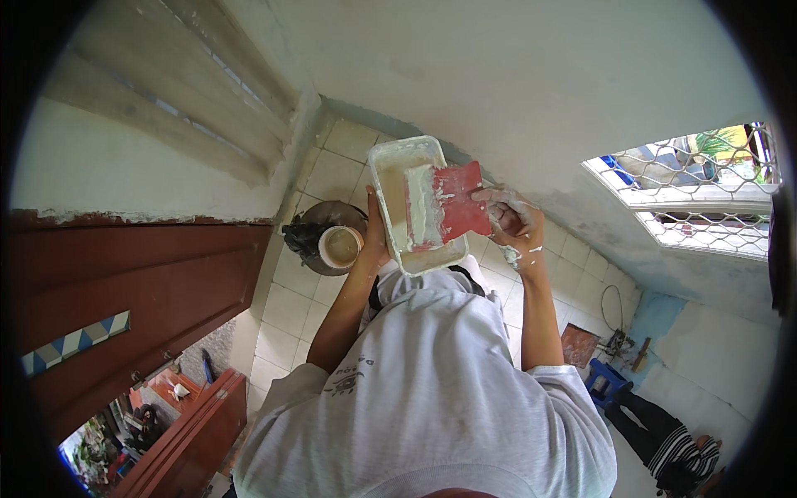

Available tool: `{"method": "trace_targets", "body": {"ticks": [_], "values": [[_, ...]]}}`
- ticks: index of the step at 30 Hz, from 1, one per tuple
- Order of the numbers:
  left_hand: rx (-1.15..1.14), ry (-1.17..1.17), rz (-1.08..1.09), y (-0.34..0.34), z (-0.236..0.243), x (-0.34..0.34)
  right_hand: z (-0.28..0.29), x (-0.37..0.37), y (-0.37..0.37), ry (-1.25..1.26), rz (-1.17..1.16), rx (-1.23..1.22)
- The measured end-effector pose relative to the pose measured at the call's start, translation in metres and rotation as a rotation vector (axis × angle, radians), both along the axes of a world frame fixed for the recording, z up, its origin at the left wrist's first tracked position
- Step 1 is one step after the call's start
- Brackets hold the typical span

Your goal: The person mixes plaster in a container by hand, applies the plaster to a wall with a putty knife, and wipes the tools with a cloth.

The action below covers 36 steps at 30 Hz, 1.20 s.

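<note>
My left hand is wrapped around the left side of a long white plastic tray, its rim smeared with plaster. The tray is held up in front of my body. In my right hand is a wide red putty spreader, gripped at its right edge between thumb and fingers. Its left part lies over the tray, coated with a thick band of off-white putty. The spreader hides part of the tray's inside. Dried white putty marks my right fingers and wrist.
Left of the tray, a white bucket stands on a dark round surface beside a black plastic bag. A reddish-brown door is at left, a grilled window at right. At lower right, another person is near a blue stool.
</note>
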State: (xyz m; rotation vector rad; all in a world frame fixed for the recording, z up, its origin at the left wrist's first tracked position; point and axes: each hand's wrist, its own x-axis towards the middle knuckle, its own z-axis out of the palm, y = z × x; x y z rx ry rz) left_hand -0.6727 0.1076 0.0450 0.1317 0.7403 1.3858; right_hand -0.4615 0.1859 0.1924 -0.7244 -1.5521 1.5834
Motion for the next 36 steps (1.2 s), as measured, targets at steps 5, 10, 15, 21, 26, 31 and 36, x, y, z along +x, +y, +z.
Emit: {"method": "trace_targets", "body": {"ticks": [5, 10, 15, 21, 26, 31, 36], "values": [[0.002, 0.021, -0.024, -0.008, -0.015, 0.008, -0.007, -0.006, 0.001, -0.024, -0.179, -0.002], [0.042, -0.055, -0.027, -0.003, -0.028, 0.017, -0.013, -0.004, 0.014, -0.151, -0.278, -0.104], [0.051, 0.014, -0.014, 0.013, 0.002, 0.040, -0.017, 0.011, 0.040, -0.128, -0.277, -0.202], [-0.082, 0.082, 0.030, 0.040, 0.017, 0.077, -0.010, 0.048, 0.079, 0.254, -0.303, -0.425], [-0.079, 0.078, -0.001, 0.071, 0.013, 0.111, -0.014, 0.104, 0.119, 0.128, -0.274, -0.362], [-0.055, 0.053, -0.039, 0.097, 0.005, 0.146, 0.013, 0.116, 0.147, -0.093, -0.321, -0.209], [-0.122, 0.128, -0.011, 0.118, 0.028, 0.182, 0.008, 0.141, 0.174, -0.124, -0.312, -0.091]]}}
